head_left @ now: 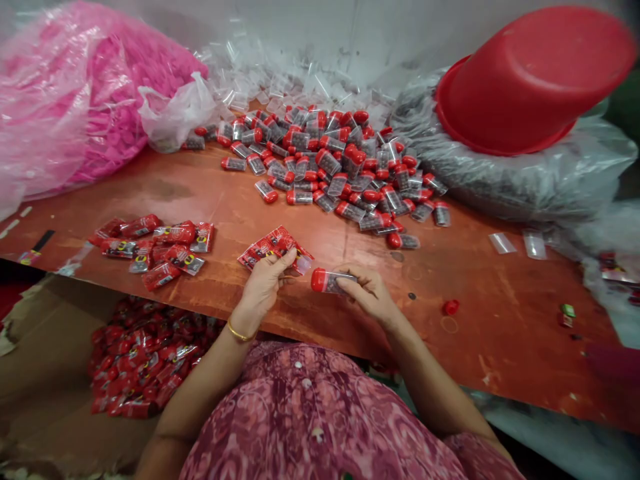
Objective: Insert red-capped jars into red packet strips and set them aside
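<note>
i see my left hand (263, 283) pinching red sachets (275, 248) fanned for picking, while my right hand (367, 293) grips a capped vial (327, 281) sideways, red cap toward them.

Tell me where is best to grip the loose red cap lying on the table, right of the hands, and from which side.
Probably grip the red cap by its round rim, with fingertips on two opposite sides, coming from above. It is small and low and sits alone on the table, with open board all around it. The right hand, now holding a vial, is nearest.
</note>
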Demonstrator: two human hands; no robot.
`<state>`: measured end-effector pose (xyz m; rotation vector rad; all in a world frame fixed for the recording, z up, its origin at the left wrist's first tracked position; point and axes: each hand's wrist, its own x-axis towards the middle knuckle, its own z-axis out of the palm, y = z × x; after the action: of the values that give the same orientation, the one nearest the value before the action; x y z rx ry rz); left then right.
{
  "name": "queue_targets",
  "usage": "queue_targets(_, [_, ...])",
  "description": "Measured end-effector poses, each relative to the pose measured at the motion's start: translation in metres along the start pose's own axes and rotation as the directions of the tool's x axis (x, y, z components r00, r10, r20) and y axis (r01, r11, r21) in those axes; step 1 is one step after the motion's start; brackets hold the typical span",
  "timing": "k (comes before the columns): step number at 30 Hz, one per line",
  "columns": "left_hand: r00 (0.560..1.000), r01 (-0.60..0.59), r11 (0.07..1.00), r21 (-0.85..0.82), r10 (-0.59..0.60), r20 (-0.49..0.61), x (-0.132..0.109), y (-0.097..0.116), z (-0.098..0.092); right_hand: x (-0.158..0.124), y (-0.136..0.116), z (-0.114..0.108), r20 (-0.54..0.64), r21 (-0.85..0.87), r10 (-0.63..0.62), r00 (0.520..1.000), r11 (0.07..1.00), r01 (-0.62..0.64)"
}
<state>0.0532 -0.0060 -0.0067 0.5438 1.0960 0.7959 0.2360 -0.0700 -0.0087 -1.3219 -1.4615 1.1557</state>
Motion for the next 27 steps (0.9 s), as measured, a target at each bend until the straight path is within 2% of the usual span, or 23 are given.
queue_targets(5, [0.999, -0.043, 0.998, 0.038, 0.044, -0.010, -0.002, -0.003, 0.001, 0.008, -0.004, 0.004, -0.055, -0.046, 0.008, 0.998, 0.999, -0.011])
queue_targets(9, [0.999, -0.035, 0.999, 0.031, 0.035, -0.002, -0.003, -0.002, 0.002, 0.008, -0.001, 0.006, -0.071, -0.064, 0.033, 0.997, 0.997, -0.037])
queue_targets(14, [0.989, -0.086, 0.996, 0.021, 0.088, -0.117, -0.002, 0.001, 0.002, 0.002, -0.003, 0.006, -0.048, 0.000, 0.046, 0.998, 0.999, -0.046])
queue_targets(21, [0.997, -0.058, 0.997, 0.055, 0.061, -0.052, -0.001, 0.000, 0.003, -0.003, -0.014, 0.011, -0.036, 0.040, 0.038, 0.999, 0.999, -0.036])
queue_targets(27, [0.996, -0.087, 0.993, 0.080, 0.089, -0.014, -0.003, 0.001, 0.002, -0.001, -0.012, 0.013, -0.070, 0.006, 0.066, 0.995, 0.998, -0.066])
